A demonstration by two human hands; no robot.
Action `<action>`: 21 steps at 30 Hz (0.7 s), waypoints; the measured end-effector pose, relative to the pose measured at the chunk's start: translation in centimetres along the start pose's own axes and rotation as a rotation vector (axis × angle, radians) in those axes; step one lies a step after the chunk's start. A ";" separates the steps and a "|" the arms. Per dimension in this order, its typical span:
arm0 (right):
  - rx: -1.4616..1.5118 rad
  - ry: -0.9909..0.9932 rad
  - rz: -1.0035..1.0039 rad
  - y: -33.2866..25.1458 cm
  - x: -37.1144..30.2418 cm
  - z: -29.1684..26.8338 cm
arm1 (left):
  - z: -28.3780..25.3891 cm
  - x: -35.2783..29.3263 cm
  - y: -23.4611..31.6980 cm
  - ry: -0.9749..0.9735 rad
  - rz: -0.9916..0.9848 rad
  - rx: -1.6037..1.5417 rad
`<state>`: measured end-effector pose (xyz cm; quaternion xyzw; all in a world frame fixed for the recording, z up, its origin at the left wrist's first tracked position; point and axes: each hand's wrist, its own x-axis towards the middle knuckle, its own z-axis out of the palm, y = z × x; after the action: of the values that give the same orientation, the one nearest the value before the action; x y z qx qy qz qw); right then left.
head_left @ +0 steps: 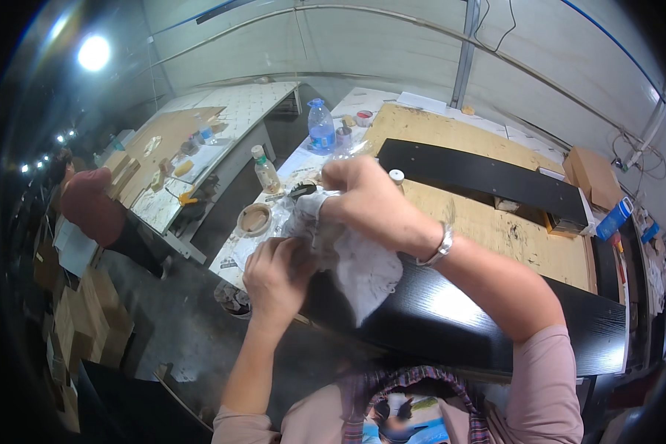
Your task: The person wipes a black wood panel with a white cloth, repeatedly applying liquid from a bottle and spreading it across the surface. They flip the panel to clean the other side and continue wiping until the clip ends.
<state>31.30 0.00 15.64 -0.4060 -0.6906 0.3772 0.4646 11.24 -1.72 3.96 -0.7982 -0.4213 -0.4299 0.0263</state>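
The left hand (277, 277), at nine o'clock of the white cloth (366, 274), is curling its fingers; whether gripping, I cannot tell. The right hand (375, 196), toward one, is clutching the cloth. Trailing folds could be toppling the bottle (265, 174) at half past ten. Bench edge (226, 272) is limiting nine; the black board (510, 318) is offering room toward four.

Glare is thrown by a round white lamp (94, 54); the crumpled white cloth (364, 274) is lit, the glossy black board (488, 325) streaked with sheen, outer edges bent and darkened.
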 end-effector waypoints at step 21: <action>-0.630 0.098 0.481 19.6 5.4 -13.1 | -6.5 -5.7 -8.1 0.276 -0.754 -1.219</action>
<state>46.61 14.34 3.56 -0.6961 -0.6349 0.2252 0.2483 -0.22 -2.86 1.40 -0.4101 -0.3463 -0.6647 -0.5197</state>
